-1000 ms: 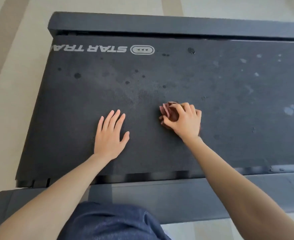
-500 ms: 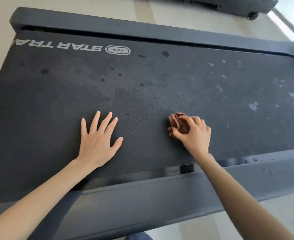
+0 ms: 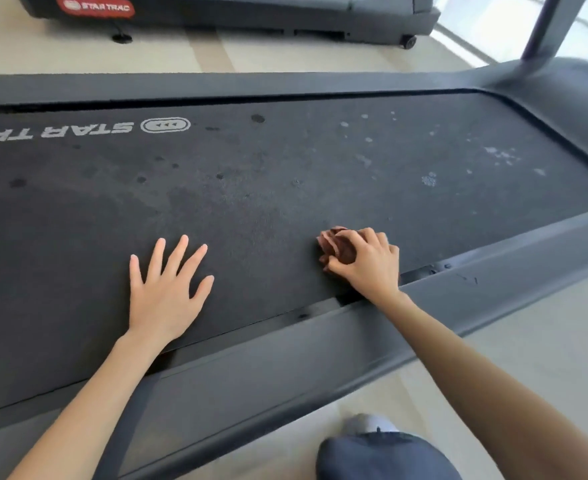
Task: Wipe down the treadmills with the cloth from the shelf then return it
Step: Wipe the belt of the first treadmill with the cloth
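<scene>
A dark treadmill belt (image 3: pixel 285 174) stretches across the view, with white STAR TRAC lettering at the far left and dark and pale spots on it. My right hand (image 3: pixel 368 265) presses a crumpled reddish-brown cloth (image 3: pixel 336 244) onto the belt near its front edge, fingers closed over it. My left hand (image 3: pixel 166 289) lies flat on the belt to the left, fingers spread, holding nothing.
A grey side rail (image 3: pixel 285 358) runs along the near edge of the belt. The motor hood (image 3: pixel 569 95) and an upright post (image 3: pixel 549 26) rise at the far right. A second treadmill (image 3: pixel 233 12) stands beyond on the pale floor. My knee (image 3: pixel 386 455) shows at the bottom.
The view has swung to the right along the belt, bringing the hood and second treadmill into sight. My right hand with the cloth has slid right and closer to the near rail.
</scene>
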Demonstrator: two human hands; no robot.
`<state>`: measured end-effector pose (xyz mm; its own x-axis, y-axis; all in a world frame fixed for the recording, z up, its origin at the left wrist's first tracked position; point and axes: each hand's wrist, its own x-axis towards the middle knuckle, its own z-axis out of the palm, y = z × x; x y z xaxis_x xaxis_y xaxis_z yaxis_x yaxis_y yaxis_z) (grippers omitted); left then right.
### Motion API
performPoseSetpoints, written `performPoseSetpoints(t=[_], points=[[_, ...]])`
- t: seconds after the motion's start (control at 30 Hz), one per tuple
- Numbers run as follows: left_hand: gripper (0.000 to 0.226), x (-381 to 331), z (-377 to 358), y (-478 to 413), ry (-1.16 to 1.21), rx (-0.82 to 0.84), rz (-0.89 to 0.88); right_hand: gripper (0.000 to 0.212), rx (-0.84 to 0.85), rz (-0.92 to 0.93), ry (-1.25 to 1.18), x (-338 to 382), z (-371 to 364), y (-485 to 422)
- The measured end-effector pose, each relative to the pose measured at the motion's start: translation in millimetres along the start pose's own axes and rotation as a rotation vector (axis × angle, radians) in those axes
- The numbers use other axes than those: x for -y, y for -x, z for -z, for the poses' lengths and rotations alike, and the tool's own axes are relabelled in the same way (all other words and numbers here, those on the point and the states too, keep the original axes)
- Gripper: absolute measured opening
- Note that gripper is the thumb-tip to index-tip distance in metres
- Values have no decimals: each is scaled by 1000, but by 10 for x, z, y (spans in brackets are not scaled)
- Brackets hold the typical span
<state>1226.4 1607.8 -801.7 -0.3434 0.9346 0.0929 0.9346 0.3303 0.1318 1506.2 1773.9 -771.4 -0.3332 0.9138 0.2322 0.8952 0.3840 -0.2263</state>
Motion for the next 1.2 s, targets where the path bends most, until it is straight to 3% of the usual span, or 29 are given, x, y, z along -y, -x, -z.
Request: performPoseSetpoints(t=[0.1, 0.17, 0.33, 0.47, 0.67, 0.8, 0.9, 1.1, 1.2], points=[[56, -28, 10, 15, 6, 12, 10, 53, -5, -352, -21, -214, 56, -209], [55, -42, 10, 17, 12, 23, 15, 52, -17, -382, -14, 52, -14, -207], [54, -88, -12, 17, 14, 8, 31, 53, 100, 102, -87, 942, -232, 142], [54, -65, -15, 4, 23, 10, 19, 53, 113, 281, -116, 695, -144, 203], [60, -217, 22, -34, 24, 78, 62, 55, 54, -205, -38, -449, 155, -203], [64, -640, 37, -150, 11, 129, -31, 43, 159, -154, -221, -540, 332, -275], [62, -1076, -26, -230, 54, 142, -161, 44, 17, -201, -280, -878, 635, -131], [61, -1406, -169, -180, 53, 85, -127, 44, -32, -558, 33, -1878, 901, 262], [57, -1377, -190, -169, 83, 44, -125, 43, 32, -462, 124, -1649, 745, 139]])
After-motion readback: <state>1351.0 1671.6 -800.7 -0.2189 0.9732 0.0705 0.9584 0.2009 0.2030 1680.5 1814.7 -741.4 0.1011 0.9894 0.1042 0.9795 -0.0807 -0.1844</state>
